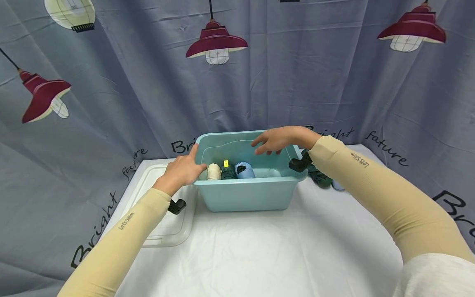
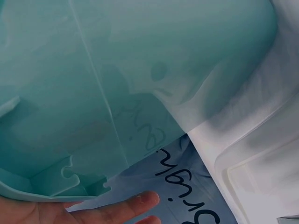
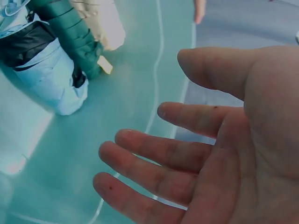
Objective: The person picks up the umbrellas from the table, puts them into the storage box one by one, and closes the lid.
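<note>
A teal plastic storage bin (image 1: 245, 196) stands on the white table. Inside, toward its left, three rolled cloth bundles sit side by side: a cream one (image 1: 214, 172), a dark green one (image 1: 228, 172) with a yellow tag, and a light blue one (image 1: 245, 170) with black parts. My left hand (image 1: 182, 171) rests at the bin's left rim (image 2: 60, 199), index finger straight and thumb reaching over the edge. Above the bin's right half hovers my right hand (image 1: 280, 139), its fingers spread and relaxed with nothing in them; the right wrist view shows its palm (image 3: 224, 163).
A translucent white lid (image 1: 174, 231) lies flat on the table left of the bin, partly under my left arm. Right of the bin, more dark green bundles (image 1: 320, 178) show partly behind my right forearm. A grey printed curtain (image 1: 297, 82) hangs behind the table.
</note>
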The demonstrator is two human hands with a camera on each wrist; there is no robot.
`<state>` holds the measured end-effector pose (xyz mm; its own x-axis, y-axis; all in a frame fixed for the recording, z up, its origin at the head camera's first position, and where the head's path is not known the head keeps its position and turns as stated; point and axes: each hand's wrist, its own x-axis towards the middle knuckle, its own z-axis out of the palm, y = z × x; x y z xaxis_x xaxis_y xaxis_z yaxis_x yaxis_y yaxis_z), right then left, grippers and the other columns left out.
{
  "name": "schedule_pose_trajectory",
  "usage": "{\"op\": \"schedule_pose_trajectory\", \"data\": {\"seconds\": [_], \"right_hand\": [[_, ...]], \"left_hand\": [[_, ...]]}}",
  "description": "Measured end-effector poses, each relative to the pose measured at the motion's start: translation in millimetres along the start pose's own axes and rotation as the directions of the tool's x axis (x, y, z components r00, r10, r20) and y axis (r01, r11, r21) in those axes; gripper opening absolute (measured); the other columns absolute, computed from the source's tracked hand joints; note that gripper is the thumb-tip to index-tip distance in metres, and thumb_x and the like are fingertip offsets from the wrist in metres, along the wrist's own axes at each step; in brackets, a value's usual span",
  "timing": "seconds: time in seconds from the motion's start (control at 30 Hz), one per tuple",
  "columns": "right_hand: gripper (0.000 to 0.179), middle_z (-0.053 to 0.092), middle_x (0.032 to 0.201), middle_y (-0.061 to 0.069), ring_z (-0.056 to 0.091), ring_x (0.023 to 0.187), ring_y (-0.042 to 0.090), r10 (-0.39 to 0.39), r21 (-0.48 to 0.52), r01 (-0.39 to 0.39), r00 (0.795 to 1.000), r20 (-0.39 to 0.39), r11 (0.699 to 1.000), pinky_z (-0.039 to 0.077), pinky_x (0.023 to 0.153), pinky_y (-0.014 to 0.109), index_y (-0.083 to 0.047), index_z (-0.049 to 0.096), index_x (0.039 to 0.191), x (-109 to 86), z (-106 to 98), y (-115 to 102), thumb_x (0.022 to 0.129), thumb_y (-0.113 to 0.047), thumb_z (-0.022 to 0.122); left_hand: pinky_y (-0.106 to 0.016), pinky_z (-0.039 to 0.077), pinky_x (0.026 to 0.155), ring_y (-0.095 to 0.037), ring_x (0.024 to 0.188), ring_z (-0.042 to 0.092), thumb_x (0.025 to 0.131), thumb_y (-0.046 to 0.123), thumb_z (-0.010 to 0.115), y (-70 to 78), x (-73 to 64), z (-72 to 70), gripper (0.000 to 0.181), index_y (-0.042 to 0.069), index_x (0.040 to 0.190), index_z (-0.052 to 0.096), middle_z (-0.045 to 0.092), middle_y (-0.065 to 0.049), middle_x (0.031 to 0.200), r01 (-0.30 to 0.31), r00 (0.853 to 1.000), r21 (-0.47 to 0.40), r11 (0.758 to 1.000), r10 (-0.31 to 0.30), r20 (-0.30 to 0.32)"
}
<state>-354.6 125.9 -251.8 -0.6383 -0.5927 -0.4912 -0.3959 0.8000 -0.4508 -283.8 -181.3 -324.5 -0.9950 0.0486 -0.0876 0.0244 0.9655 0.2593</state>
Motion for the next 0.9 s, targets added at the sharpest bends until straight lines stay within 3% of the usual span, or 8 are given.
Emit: {"op": "schedule_pose_trajectory", "data": {"seconds": [0.17,0.4,0.57,0.9], "right_hand": [[0.057,0.053,0.147,0.015,0.056,0.128,0.029,-0.046,-0.015,0.045,0.997,-0.067,0.999,0.050,0.100,0.047,-0.012,0.038,0.156,-19.2,-3.9,3.6,0.105,-0.035,0.051],[0.056,0.057,0.144,0.015,0.057,0.129,0.032,-0.050,-0.035,0.045,0.984,-0.174,0.998,0.047,0.102,0.053,-0.013,0.044,0.153,-43.0,-1.9,16.8,0.104,-0.037,0.054],[0.054,0.056,0.145,0.016,0.056,0.129,0.032,-0.048,0.037,0.059,0.968,-0.246,0.998,0.048,0.102,0.053,-0.015,0.047,0.151,-59.7,1.7,29.4,0.103,-0.036,0.056],[0.055,0.053,0.148,0.014,0.055,0.131,0.032,-0.015,0.165,0.075,0.940,-0.340,0.983,0.051,0.101,0.050,-0.016,0.044,0.152,-86.5,4.1,54.3,0.103,-0.037,0.057]], "left_hand": [[-0.051,0.049,0.080,-0.037,0.111,0.064,0.096,0.051,0.046,-3.4,-0.9,0.4,0.086,0.019,0.164,0.005,0.058,-0.024,0.140,0.007,1.000,-0.003,1.000,-0.007,-0.005],[-0.051,0.049,0.081,-0.036,0.107,0.065,0.096,0.051,0.047,-1.9,-0.4,0.1,0.086,0.019,0.164,0.005,0.059,-0.023,0.138,0.003,1.000,-0.010,1.000,-0.003,-0.005],[-0.054,0.048,0.088,-0.038,0.113,0.063,0.097,0.050,0.047,2.1,0.2,-0.4,0.085,0.019,0.164,0.005,0.056,-0.024,0.141,0.002,1.000,-0.008,1.000,-0.002,-0.011],[-0.054,0.048,0.088,-0.037,0.109,0.064,0.096,0.050,0.047,0.6,-1.1,0.9,0.085,0.019,0.164,0.005,0.058,-0.023,0.139,0.002,1.000,-0.022,1.000,-0.002,-0.007]]}}
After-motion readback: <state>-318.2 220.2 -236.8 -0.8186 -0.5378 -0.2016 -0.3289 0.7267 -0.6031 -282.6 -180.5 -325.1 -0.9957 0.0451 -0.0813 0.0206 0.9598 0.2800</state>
